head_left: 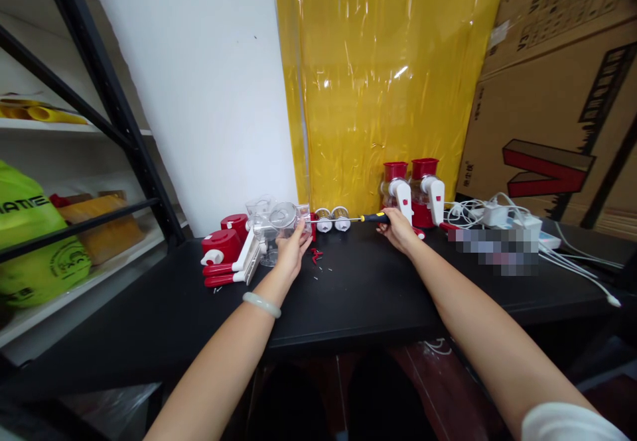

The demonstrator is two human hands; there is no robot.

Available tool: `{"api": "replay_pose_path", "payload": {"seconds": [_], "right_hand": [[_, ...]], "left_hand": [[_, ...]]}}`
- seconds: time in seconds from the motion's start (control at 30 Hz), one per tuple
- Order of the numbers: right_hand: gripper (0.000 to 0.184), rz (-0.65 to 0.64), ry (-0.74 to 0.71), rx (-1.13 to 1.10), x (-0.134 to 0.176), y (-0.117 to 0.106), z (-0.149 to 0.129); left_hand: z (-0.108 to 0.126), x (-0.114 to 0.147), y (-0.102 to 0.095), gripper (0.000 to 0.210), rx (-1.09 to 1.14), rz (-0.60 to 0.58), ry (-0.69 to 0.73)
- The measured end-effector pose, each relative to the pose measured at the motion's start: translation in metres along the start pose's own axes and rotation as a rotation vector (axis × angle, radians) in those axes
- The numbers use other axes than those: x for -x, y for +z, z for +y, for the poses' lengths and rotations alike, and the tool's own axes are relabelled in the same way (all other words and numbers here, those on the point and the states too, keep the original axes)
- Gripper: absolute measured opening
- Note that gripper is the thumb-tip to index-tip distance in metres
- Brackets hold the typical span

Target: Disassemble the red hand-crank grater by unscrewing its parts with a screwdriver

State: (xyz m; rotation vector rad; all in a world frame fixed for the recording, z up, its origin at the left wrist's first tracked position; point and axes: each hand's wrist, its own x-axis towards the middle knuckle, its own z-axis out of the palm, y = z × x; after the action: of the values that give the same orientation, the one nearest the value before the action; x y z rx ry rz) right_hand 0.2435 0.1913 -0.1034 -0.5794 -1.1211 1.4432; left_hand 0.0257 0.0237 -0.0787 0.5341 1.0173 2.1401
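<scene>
My left hand (292,250) is closed at a clear plastic housing (283,215), its fingertips against the right side of the piece. My right hand (397,226) grips a screwdriver (375,217) by its black and yellow handle, the shaft pointing left. Behind the screwdriver tip stand two metal grater drums with white ends (341,220). Small red plastic parts (316,254) and several tiny screws (321,269) lie by my left hand. To its left are red plastic bases (219,247) and white cranks with red handles (247,260).
Two assembled red and white rotary graters (426,192) stand at the back right of the black table (358,295). White cables and adapters (495,215) spread beyond them. A large cardboard box (542,116) rises at the right, a black-framed shelf (144,182) at the left.
</scene>
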Motion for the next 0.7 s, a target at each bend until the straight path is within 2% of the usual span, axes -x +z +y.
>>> {"api": "replay_pose_path", "payload": {"seconds": [0.3,0.47,0.57,0.7], "right_hand": [[0.022,-0.008,0.06,-0.155,0.004,-0.001,-0.007],[0.021,-0.021,0.023,-0.129,0.003,-0.003,-0.007],[0.034,-0.005,-0.023,-0.07,-0.001,-0.003,-0.004],[0.054,0.086,-0.116,0.1,-0.009,-0.007,0.003]], "left_hand": [[0.001,0.002,0.0,0.048,-0.025,-0.029,-0.003],[0.001,0.002,0.0,0.042,-0.027,-0.029,-0.014],[0.0,0.001,0.0,0.043,-0.021,-0.029,-0.016],[-0.002,-0.002,-0.002,0.046,-0.026,-0.031,-0.021]]}}
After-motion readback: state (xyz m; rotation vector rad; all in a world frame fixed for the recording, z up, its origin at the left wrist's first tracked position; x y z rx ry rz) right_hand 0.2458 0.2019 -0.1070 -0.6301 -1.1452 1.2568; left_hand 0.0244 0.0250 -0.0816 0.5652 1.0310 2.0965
